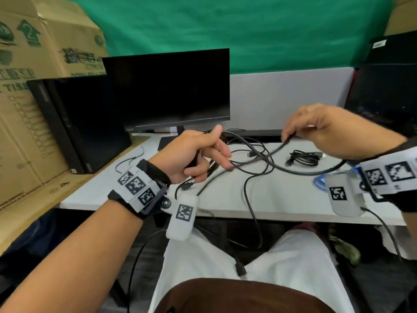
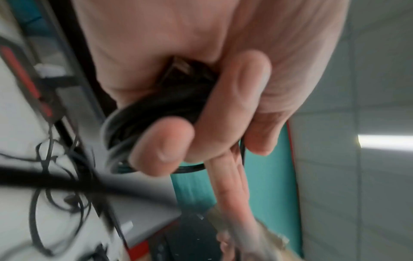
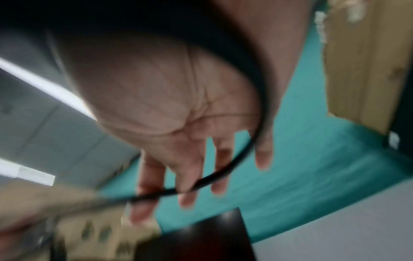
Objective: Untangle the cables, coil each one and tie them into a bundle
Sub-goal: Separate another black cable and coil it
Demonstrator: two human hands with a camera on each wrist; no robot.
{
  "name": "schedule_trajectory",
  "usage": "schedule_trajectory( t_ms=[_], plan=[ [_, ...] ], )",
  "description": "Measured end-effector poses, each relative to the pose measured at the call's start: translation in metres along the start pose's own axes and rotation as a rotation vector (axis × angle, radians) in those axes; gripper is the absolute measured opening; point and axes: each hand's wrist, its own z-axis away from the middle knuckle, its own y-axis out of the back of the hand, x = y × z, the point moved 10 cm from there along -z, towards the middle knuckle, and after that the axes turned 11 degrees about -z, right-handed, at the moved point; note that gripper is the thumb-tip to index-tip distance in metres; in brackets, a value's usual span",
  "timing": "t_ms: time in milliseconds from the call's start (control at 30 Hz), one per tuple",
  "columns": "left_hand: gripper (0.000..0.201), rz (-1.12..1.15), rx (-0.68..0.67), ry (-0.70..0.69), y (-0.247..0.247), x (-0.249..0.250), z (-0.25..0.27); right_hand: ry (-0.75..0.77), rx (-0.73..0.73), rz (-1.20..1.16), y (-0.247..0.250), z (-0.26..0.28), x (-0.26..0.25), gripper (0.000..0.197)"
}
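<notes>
My left hand (image 1: 198, 157) grips several coiled loops of a black cable (image 2: 156, 109) in its curled fingers, above the middle of the white desk (image 1: 225, 199). The same thick black cable (image 1: 274, 151) runs to the right, where my right hand (image 1: 316, 129) pinches it in its fingertips at about the same height. In the right wrist view the cable (image 3: 223, 176) crosses my right hand's (image 3: 178, 150) fingers; the picture is blurred. Loose tangled black cables (image 1: 252, 175) lie under both hands, and one hangs over the desk's front edge. A tied black cable bundle (image 1: 303, 158) lies at the right.
A dark monitor (image 1: 167, 89) stands behind the hands, with a black PC tower (image 1: 74, 123) and cardboard boxes (image 1: 33, 64) to its left. Another dark case (image 1: 388, 91) stands at the far right. A blue cable (image 1: 318, 184) lies near my right wrist.
</notes>
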Motion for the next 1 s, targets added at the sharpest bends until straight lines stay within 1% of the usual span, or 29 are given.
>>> schedule_trajectory(
  t_ms=[33, 67, 100, 167, 200, 233, 267, 300, 333, 367, 400, 433, 467, 500, 533, 600, 633, 700, 733, 767, 800, 833, 867, 900, 933, 1000],
  plan=[
    [0.051, 0.09, -0.021, -0.002, 0.0, 0.001, 0.001, 0.026, 0.039, 0.03, -0.004, 0.0, -0.003, 0.056],
    [0.05, 0.163, -0.041, -0.008, -0.001, 0.002, 0.002, 0.042, 0.095, 0.052, -0.008, -0.001, -0.006, 0.054],
    [0.05, 0.207, -0.051, -0.013, -0.003, 0.003, 0.002, 0.053, 0.168, 0.076, -0.012, -0.001, -0.008, 0.047],
    [0.05, 0.234, -0.027, -0.006, -0.004, 0.001, 0.001, 0.065, 0.319, 0.129, -0.017, -0.002, -0.009, 0.034],
    [0.051, 0.233, 0.002, 0.006, -0.004, -0.001, -0.001, 0.082, 0.37, 0.129, -0.021, -0.002, -0.011, 0.027],
    [0.052, 0.232, 0.034, 0.018, -0.003, -0.004, -0.002, 0.097, 0.391, 0.091, -0.024, -0.002, -0.014, 0.02],
    [0.052, 0.233, 0.065, 0.024, -0.003, -0.006, -0.003, 0.099, 0.359, 0.022, -0.03, -0.002, -0.016, 0.015],
    [0.053, 0.235, 0.092, 0.022, -0.002, -0.007, -0.004, 0.073, 0.286, -0.034, -0.039, -0.004, -0.017, 0.021],
    [0.053, 0.242, 0.113, 0.013, -0.001, -0.006, -0.005, 0.044, 0.194, -0.064, -0.049, -0.006, -0.017, 0.032],
    [0.053, 0.255, 0.127, -0.002, -0.001, -0.005, -0.005, 0.022, 0.102, -0.045, -0.059, -0.007, -0.018, 0.039],
    [0.053, 0.277, 0.129, -0.021, -0.002, -0.002, -0.005, 0.016, 0.03, 0.02, -0.068, -0.007, -0.018, 0.04],
    [0.053, 0.308, 0.115, -0.043, -0.004, 0.003, -0.003, 0.016, -0.001, 0.122, -0.074, -0.007, -0.018, 0.034],
    [0.053, 0.349, 0.091, -0.069, -0.007, 0.007, -0.002, 0.016, 0.001, 0.243, -0.078, -0.007, -0.019, 0.026],
    [0.054, 0.396, 0.061, -0.097, -0.012, 0.012, 0.0, -0.001, 0.011, 0.343, -0.081, -0.007, -0.017, 0.024],
    [0.056, 0.443, 0.027, -0.13, -0.017, 0.017, 0.001, -0.03, 0.02, 0.402, -0.085, -0.007, -0.014, 0.029],
    [0.058, 0.522, -0.034, -0.199, -0.028, 0.028, 0.002, -0.083, -0.027, 0.434, -0.102, -0.002, -0.009, 0.039],
    [0.058, 0.554, -0.05, -0.224, -0.033, 0.031, 0.001, -0.089, -0.081, 0.448, -0.114, 0.001, -0.009, 0.04],
    [0.056, 0.574, -0.03, -0.246, -0.035, 0.031, -0.002, -0.069, -0.237, 0.498, -0.142, 0.01, -0.011, 0.034],
    [0.054, 0.505, 0.022, -0.254, -0.032, 0.028, -0.005, -0.051, -0.318, 0.523, -0.154, 0.016, -0.014, 0.029],
    [0.051, 0.354, 0.095, -0.274, -0.025, 0.026, -0.006, -0.038, -0.398, 0.525, -0.164, 0.022, -0.017, 0.026],
    [0.046, 0.129, 0.175, -0.304, -0.018, 0.025, -0.006, -0.034, -0.476, 0.476, -0.172, 0.028, -0.023, 0.025],
    [0.042, -0.117, 0.235, -0.337, -0.015, 0.026, -0.006, -0.039, -0.549, 0.38, -0.176, 0.033, -0.031, 0.026],
    [0.038, -0.327, 0.26, -0.36, -0.015, 0.025, -0.006, -0.044, -0.615, 0.272, -0.177, 0.037, -0.04, 0.028],
    [0.033, -0.459, 0.253, -0.362, -0.017, 0.021, -0.007, -0.035, -0.659, 0.189, -0.176, 0.04, -0.05, 0.031],
    [0.029, -0.522, 0.233, -0.345, -0.018, 0.014, -0.009, -0.014, -0.664, 0.141, -0.17, 0.039, -0.06, 0.032],
    [0.026, -0.632, 0.211, -0.292, -0.015, -0.002, -0.01, 0.025, -0.599, 0.097, -0.148, 0.033, -0.074, 0.037]
  ],
)
